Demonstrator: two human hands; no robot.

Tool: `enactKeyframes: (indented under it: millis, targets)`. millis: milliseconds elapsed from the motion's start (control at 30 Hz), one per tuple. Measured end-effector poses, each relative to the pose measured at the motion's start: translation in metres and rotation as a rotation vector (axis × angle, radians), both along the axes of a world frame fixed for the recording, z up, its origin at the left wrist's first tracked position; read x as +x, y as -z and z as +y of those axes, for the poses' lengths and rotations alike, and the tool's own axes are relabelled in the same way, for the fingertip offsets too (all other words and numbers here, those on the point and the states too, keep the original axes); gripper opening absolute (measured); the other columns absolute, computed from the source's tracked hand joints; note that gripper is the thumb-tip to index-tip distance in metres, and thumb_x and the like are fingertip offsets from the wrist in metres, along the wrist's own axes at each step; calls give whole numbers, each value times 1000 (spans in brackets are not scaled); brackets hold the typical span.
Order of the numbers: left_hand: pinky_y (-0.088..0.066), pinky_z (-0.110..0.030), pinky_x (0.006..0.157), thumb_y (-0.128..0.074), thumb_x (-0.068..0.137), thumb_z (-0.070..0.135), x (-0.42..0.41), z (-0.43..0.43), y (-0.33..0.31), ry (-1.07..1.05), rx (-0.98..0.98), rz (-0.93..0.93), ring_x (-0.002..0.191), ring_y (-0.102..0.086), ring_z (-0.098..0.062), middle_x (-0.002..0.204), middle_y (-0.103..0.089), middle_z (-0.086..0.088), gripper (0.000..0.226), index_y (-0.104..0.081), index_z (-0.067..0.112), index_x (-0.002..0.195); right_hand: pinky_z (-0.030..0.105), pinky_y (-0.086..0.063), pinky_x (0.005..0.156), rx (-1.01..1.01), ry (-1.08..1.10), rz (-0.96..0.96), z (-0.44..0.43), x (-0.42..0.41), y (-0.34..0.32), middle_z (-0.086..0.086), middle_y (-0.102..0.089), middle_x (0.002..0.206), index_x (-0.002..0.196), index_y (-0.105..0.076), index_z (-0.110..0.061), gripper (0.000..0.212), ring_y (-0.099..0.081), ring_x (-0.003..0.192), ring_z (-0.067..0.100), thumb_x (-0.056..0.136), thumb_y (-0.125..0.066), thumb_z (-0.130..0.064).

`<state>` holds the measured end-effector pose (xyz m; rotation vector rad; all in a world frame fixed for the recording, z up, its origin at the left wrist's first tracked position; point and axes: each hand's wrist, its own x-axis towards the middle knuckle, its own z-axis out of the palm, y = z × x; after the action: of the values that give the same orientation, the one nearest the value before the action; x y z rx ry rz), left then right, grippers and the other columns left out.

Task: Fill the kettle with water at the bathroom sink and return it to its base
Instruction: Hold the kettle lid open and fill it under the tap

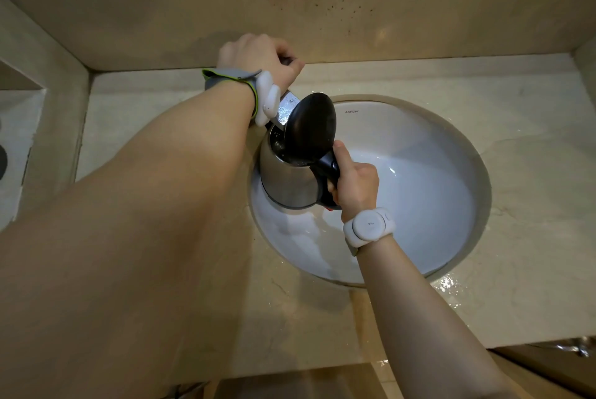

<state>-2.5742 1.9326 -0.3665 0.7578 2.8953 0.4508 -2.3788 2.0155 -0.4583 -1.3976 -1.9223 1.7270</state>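
We stand over a beige stone vanity recess with a speckled back wall. The tabletop carries a round white sink set toward its right half; water lies pooled on the stone near the front right of the sink rim.

The kettle, steel-bodied, hangs over the left part of the sink, tilted, with its mouth under the tap at the back edge. The black lid stands open.

The left hand is curled round the top of the tap. The right hand is wrapped round the black kettle handle, thumb laid along its top.

Handling: we judge the body rigid and smooth, likely slippery where wet, and markedly heavier once filled. We recommend taking hold only at the handle, close to the body, and keeping the kettle upright on the way to its base, which is not in view. We cannot read the water level inside.
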Motion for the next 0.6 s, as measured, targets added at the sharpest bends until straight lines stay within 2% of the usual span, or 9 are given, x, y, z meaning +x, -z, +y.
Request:
enactKeyframes:
  millis: [267, 400, 600]
  targets:
    - [-37, -29, 71, -48, 88, 55, 0, 0, 0, 7, -5, 8, 97, -60, -21, 100, -70, 12, 30, -69, 39, 102, 39, -41, 62, 9, -6, 2, 1, 0, 0, 13, -45, 54, 45, -44, -13, 64, -45, 57, 25, 88, -60, -58]
    - [-35, -28, 71, -48, 88, 55, 0, 0, 0, 5, -9, 11, 98, -60, -21, 100, -69, 11, 30, -69, 39, 102, 37, -38, 60, 1, 9, 1, 2, 0, -2, 8, -41, 48, 36, -39, -19, 68, -42, 55, 23, 89, -63, -55]
    - [-36, -29, 72, -48, 89, 56, -1, 0, 0, 15, -11, 5, 100, -59, -22, 100, -68, 11, 28, -68, 40, 101, 38, -38, 60, 11, 7, 0, 0, -1, -4, 14, -42, 53, 43, -40, -13, 66, -43, 56, 25, 90, -62, -55]
